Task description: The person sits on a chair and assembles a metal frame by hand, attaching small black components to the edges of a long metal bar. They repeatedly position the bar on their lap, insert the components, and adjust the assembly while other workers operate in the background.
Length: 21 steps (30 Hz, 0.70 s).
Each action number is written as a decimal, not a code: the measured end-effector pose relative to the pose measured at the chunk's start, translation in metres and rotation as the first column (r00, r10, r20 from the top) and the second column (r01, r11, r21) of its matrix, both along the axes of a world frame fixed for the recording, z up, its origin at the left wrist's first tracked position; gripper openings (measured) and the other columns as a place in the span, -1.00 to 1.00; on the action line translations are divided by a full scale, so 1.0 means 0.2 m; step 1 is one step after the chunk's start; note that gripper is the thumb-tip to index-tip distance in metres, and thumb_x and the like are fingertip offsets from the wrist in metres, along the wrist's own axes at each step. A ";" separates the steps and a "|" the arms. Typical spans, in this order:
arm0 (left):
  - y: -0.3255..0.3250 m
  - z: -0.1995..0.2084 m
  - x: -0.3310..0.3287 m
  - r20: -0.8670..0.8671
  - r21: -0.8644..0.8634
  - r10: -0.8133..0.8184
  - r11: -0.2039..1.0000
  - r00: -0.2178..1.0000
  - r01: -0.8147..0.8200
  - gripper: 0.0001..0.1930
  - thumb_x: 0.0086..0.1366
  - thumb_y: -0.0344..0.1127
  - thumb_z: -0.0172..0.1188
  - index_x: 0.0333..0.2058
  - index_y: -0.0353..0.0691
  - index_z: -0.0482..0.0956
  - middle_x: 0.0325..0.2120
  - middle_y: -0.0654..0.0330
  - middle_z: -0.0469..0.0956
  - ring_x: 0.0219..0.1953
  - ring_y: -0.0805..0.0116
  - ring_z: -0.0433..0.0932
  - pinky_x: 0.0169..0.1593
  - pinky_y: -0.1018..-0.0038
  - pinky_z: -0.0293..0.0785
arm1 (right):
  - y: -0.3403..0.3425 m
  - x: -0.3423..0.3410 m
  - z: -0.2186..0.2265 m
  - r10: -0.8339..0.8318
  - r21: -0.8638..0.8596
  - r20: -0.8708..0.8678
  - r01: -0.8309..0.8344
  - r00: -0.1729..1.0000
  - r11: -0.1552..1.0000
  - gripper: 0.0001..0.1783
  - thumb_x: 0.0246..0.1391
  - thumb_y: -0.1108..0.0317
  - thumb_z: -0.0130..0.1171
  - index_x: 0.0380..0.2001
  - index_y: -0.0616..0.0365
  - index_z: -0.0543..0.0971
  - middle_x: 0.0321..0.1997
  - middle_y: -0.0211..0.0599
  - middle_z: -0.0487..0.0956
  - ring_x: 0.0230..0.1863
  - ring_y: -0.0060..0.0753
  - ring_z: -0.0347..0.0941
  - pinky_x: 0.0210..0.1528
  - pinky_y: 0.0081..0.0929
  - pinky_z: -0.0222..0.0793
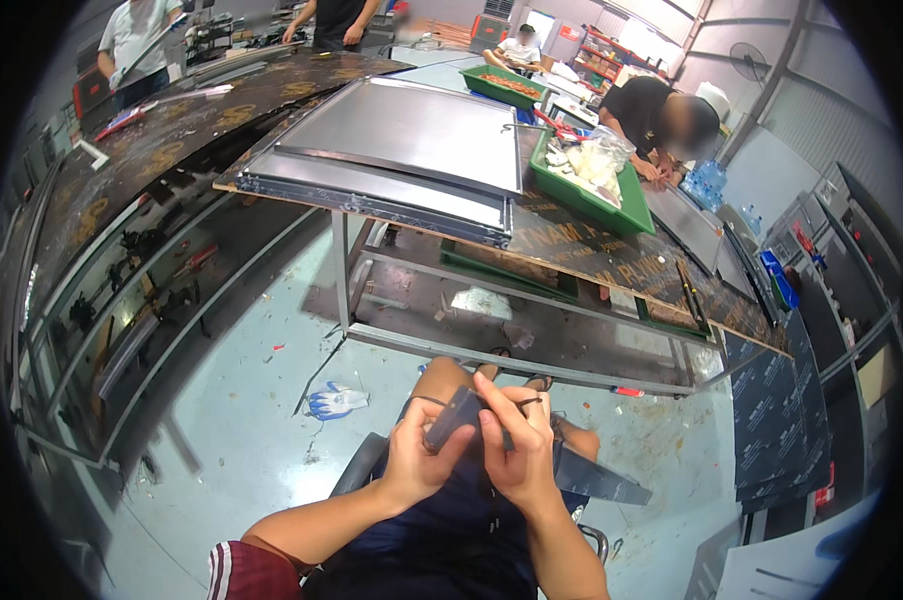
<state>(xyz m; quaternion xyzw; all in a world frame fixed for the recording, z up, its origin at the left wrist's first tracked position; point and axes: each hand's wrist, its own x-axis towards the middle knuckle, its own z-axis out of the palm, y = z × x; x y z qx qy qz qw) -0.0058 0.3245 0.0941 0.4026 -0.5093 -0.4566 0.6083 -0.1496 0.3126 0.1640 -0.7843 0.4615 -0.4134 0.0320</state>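
Over my lap I hold a small dark grey rectangular block (pixel 453 420) with a flat, smooth face. My left hand (pixel 418 455) is closed around its left side, the thumb lying along the lower edge. From the other side my right hand (pixel 518 450) presses its thumb and fingers against the right edge. A thin dark strip (pixel 528 401) shows by the right fingers; whether it joins the block cannot be told. Beside my right thigh lies a dark flat sheet piece (pixel 601 475).
Ahead is a workbench (pixel 571 250) carrying framed metal panels (pixel 401 130) and a green tray (pixel 611 210) of small parts. A blue-white glove (pixel 337 401) lies on the floor. Dark sheets (pixel 781 410) lean at right. A person (pixel 661 120) bends over the bench; others work farther back.
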 end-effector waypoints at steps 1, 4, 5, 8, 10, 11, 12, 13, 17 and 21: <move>0.00 0.00 0.00 0.071 -0.042 0.021 0.999 0.997 -0.019 -0.69 0.27 -0.36 0.41 -0.20 -0.30 0.41 -0.43 0.17 0.64 -0.41 0.53 0.58 -0.35 0.56 0.49 | 0.00 0.01 -0.01 0.002 -0.014 -0.030 -0.003 1.000 1.000 -0.59 0.08 0.50 0.25 0.05 0.12 0.67 -0.21 -0.19 0.64 -0.23 -0.21 0.44 -0.13 -0.36 0.36; 0.00 0.00 0.01 0.125 -0.049 0.041 0.998 0.991 -0.035 -0.69 0.25 -0.36 0.42 -0.21 -0.30 0.44 -0.45 0.11 0.67 -0.40 0.46 0.64 -0.35 0.52 0.52 | 0.00 0.03 -0.04 -0.013 -0.075 0.010 0.014 1.000 0.997 -0.64 0.02 0.54 0.28 -0.06 0.11 0.72 -0.24 -0.23 0.63 -0.29 -0.23 0.42 -0.21 -0.36 0.34; 0.00 0.00 0.01 0.121 -0.049 0.029 0.999 0.992 -0.023 -0.71 0.26 -0.38 0.40 -0.21 -0.30 0.43 -0.43 0.16 0.65 -0.39 0.55 0.58 -0.34 0.58 0.48 | 0.00 0.04 -0.06 -0.031 -0.101 0.027 0.034 0.999 0.994 -0.63 0.00 0.55 0.29 -0.06 0.11 0.72 -0.24 -0.23 0.64 -0.31 -0.23 0.42 -0.21 -0.37 0.34; 0.00 -0.01 0.01 0.083 -0.047 0.022 0.999 0.996 -0.018 -0.72 0.28 -0.40 0.38 -0.21 -0.31 0.42 -0.43 0.21 0.64 -0.37 0.64 0.53 -0.32 0.65 0.45 | 0.02 0.04 -0.09 -0.039 -0.164 0.017 0.041 0.999 0.986 -0.62 -0.05 0.59 0.32 -0.10 0.11 0.73 -0.20 -0.23 0.65 -0.33 -0.23 0.45 -0.22 -0.37 0.34; 0.00 -0.01 0.01 0.080 -0.030 0.015 0.999 0.997 -0.013 -0.72 0.28 -0.40 0.38 -0.21 -0.31 0.42 -0.43 0.21 0.64 -0.37 0.64 0.54 -0.32 0.64 0.46 | 0.02 0.03 -0.10 -0.014 -0.204 0.000 0.014 1.000 0.979 -0.65 -0.04 0.59 0.32 -0.12 0.12 0.73 -0.20 -0.22 0.66 -0.31 -0.24 0.46 -0.21 -0.37 0.33; 0.00 -0.01 0.01 0.093 -0.014 0.007 1.000 0.996 -0.006 -0.72 0.28 -0.40 0.38 -0.21 -0.31 0.42 -0.43 0.21 0.64 -0.37 0.63 0.54 -0.32 0.64 0.46 | 0.02 0.02 -0.11 0.003 -0.173 0.032 0.002 0.999 0.985 -0.65 -0.05 0.60 0.32 -0.13 0.14 0.72 -0.17 -0.20 0.65 -0.27 -0.23 0.47 -0.17 -0.36 0.34; 0.00 -0.01 0.01 0.110 -0.002 0.008 1.000 0.994 -0.008 -0.72 0.28 -0.40 0.38 -0.21 -0.32 0.42 -0.42 0.20 0.64 -0.37 0.63 0.55 -0.31 0.63 0.46 | 0.02 0.02 -0.11 0.001 -0.114 0.041 0.003 0.999 0.993 -0.65 -0.05 0.60 0.32 -0.12 0.15 0.72 -0.15 -0.19 0.64 -0.26 -0.23 0.47 -0.16 -0.35 0.35; 0.00 -0.01 0.01 0.105 -0.001 0.002 1.000 0.994 -0.002 -0.72 0.29 -0.40 0.38 -0.21 -0.32 0.42 -0.42 0.20 0.64 -0.37 0.62 0.55 -0.32 0.63 0.47 | 0.02 0.02 -0.11 0.014 -0.113 0.081 -0.004 0.997 0.994 -0.64 -0.05 0.61 0.31 -0.11 0.16 0.71 -0.14 -0.18 0.63 -0.26 -0.24 0.48 -0.15 -0.35 0.35; 0.00 -0.02 0.00 0.123 -0.072 0.038 0.997 0.992 -0.029 -0.71 0.29 -0.38 0.38 -0.21 -0.32 0.41 -0.42 0.19 0.64 -0.37 0.61 0.56 -0.32 0.61 0.47 | 0.01 0.00 -0.11 0.051 -0.115 -0.008 -0.052 0.999 0.992 -0.54 -0.04 0.67 0.26 0.00 0.20 0.64 -0.10 -0.13 0.61 -0.21 -0.17 0.49 -0.16 -0.30 0.38; -0.01 -0.03 0.00 0.099 -0.067 0.046 0.997 0.994 -0.040 -0.70 0.29 -0.36 0.38 -0.20 -0.32 0.40 -0.43 0.20 0.64 -0.38 0.60 0.55 -0.33 0.61 0.46 | 0.01 0.01 -0.11 0.066 -0.147 -0.015 -0.067 0.998 0.987 -0.55 -0.03 0.68 0.24 -0.01 0.19 0.64 -0.14 -0.13 0.62 -0.23 -0.12 0.49 -0.18 -0.29 0.40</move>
